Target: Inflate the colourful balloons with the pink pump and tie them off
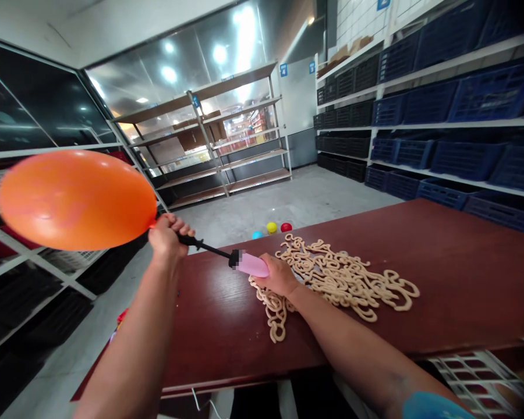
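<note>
A large orange balloon (81,201), swollen with air, stretches left from my left hand (168,233). That hand is closed around the balloon's neck and the black end of a hand balloon pump (253,265); the join between them is hidden by my fingers. A thin black rod runs from there to the pump's pink barrel, which my right hand (277,276) grips. The pump is held above the table, with its rod drawn out. Beneath and beyond my right hand lies a heap of beige, curled, cord-like pieces (340,273), several of them hook-shaped at the ends.
The dark red table (458,262) spans the foreground. Beyond its far edge are yellow (271,227), red (286,227) and blue (257,235) balls or balloons. Shelves with blue crates (467,157) line the right; a metal rack (209,139) stands behind, and white shelving (39,262) is at left.
</note>
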`<state>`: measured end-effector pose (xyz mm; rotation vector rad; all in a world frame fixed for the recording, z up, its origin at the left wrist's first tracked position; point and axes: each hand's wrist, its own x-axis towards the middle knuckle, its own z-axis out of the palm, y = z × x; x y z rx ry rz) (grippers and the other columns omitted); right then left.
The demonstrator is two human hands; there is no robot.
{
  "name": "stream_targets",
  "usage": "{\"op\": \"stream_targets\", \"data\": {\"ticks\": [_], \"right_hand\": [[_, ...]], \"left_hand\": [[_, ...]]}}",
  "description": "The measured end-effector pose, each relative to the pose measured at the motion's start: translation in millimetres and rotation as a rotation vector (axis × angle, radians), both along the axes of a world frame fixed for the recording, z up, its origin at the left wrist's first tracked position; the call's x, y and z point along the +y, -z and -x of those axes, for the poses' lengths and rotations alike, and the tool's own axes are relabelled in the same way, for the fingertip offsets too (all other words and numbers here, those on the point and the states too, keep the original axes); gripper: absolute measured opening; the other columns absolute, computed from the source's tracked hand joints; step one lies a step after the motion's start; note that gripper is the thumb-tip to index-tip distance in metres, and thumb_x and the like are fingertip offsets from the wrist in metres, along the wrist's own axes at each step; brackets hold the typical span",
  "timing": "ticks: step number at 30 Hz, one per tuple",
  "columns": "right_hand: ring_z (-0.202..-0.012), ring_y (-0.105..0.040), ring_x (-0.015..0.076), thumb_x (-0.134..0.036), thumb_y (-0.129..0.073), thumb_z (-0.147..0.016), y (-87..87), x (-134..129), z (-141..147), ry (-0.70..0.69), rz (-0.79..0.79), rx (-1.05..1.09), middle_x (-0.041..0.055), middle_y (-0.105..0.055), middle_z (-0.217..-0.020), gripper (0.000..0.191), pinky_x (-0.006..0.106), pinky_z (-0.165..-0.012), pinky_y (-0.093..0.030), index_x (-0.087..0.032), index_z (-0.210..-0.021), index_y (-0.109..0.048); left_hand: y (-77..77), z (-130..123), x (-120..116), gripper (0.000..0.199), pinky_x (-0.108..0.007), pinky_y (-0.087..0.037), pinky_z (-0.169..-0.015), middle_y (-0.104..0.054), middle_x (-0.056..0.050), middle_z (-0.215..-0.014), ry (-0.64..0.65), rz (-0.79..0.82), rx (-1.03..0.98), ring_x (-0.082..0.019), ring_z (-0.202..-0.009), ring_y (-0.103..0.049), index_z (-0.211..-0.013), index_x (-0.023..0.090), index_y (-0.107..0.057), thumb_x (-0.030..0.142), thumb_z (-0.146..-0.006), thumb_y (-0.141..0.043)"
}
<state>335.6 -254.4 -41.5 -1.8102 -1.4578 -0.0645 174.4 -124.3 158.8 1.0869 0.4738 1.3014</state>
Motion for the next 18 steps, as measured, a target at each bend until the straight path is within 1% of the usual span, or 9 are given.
{"op": "stream_targets", "data": {"ticks": [3,5,7,9,11,13,15,18], "right_hand": [[-0.079,-0.058,0.0178,-0.046,-0.062,-0.066,-0.5,-1.6,0.0,0.018,0.032,0.015,0.0038,-0.062,-0.088,0.043,0.026,-0.065,-0.037,-0.022,-0.099,-0.049],[-0.079,-0.059,0.0181,-0.046,-0.062,-0.066,-1.4,-1.9,0.6,0.031,0.038,0.023,0.0037,-0.062,-0.088,0.044,0.026,-0.065,-0.038,-0.022,-0.1,-0.049],[-0.079,-0.059,0.0182,-0.045,-0.062,-0.066,-2.6,-2.1,1.6,0.035,0.036,0.024,0.0038,-0.062,-0.088,0.043,0.026,-0.065,-0.038,-0.022,-0.1,-0.049],[-0.078,-0.059,0.0182,-0.044,-0.063,-0.066,-3.6,-2.4,2.6,0.029,0.033,0.02,0.0038,-0.062,-0.087,0.043,0.026,-0.065,-0.038,-0.021,-0.1,-0.05],[-0.08,-0.059,0.0182,-0.044,-0.063,-0.065,-4.4,-2.7,3.7,0.01,0.02,0.012,0.0037,-0.062,-0.089,0.044,0.026,-0.067,-0.038,-0.022,-0.101,-0.05],[-0.082,-0.058,0.0182,-0.043,-0.063,-0.066,-4.9,-3.0,4.5,-0.02,-0.002,-0.004,0.0038,-0.062,-0.091,0.045,0.027,-0.07,-0.038,-0.022,-0.103,-0.049],[-0.084,-0.057,0.0184,-0.041,-0.064,-0.066,-5.5,-3.2,5.0,-0.048,-0.013,-0.018,0.004,-0.061,-0.092,0.045,0.027,-0.072,-0.038,-0.021,-0.104,-0.049],[-0.084,-0.057,0.0181,-0.038,-0.065,-0.065,-7.0,-2.6,5.4,-0.065,-0.003,-0.008,0.0034,-0.06,-0.092,0.044,0.027,-0.073,-0.038,-0.022,-0.103,-0.05]], "left_hand": [[31.3,-28.1,-12.8,0.011,-0.021,-0.028,-0.037,-0.022,0.007,-0.043,0.023,0.064,0.011,-0.008,-0.034,-0.027,-0.059,0.019,-0.032,0.013,-0.063,-0.04],[49.1,-41.6,-21.0,0.011,-0.021,-0.029,-0.037,-0.023,0.007,-0.043,0.051,0.104,0.019,-0.008,-0.034,-0.029,-0.059,0.019,-0.032,0.014,-0.063,-0.041],[60.9,-47.7,-26.7,0.011,-0.021,-0.031,-0.038,-0.024,0.007,-0.043,0.067,0.12,0.014,-0.008,-0.035,-0.03,-0.059,0.02,-0.033,0.014,-0.063,-0.041],[65.6,-46.0,-29.3,0.011,-0.022,-0.032,-0.039,-0.024,0.007,-0.044,0.074,0.126,0.002,-0.008,-0.035,-0.031,-0.06,0.02,-0.033,0.013,-0.063,-0.041],[64.3,-37.6,-29.1,0.01,-0.023,-0.033,-0.04,-0.025,0.007,-0.044,0.074,0.134,-0.011,-0.009,-0.035,-0.032,-0.06,0.02,-0.033,0.013,-0.062,-0.041],[58.1,-24.7,-26.8,0.01,-0.023,-0.033,-0.04,-0.025,0.007,-0.044,0.057,0.141,-0.026,-0.009,-0.035,-0.033,-0.06,0.02,-0.033,0.013,-0.062,-0.041],[47.5,-8.9,-22.6,0.011,-0.024,-0.033,-0.04,-0.025,0.007,-0.044,0.019,0.146,-0.04,-0.009,-0.035,-0.032,-0.06,0.019,-0.032,0.013,-0.063,-0.04],[24.2,17.6,-12.9,0.012,-0.023,-0.032,-0.04,-0.023,0.007,-0.044,-0.036,0.135,-0.057,-0.009,-0.034,-0.03,-0.06,0.019,-0.031,0.01,-0.063,-0.039]]}}
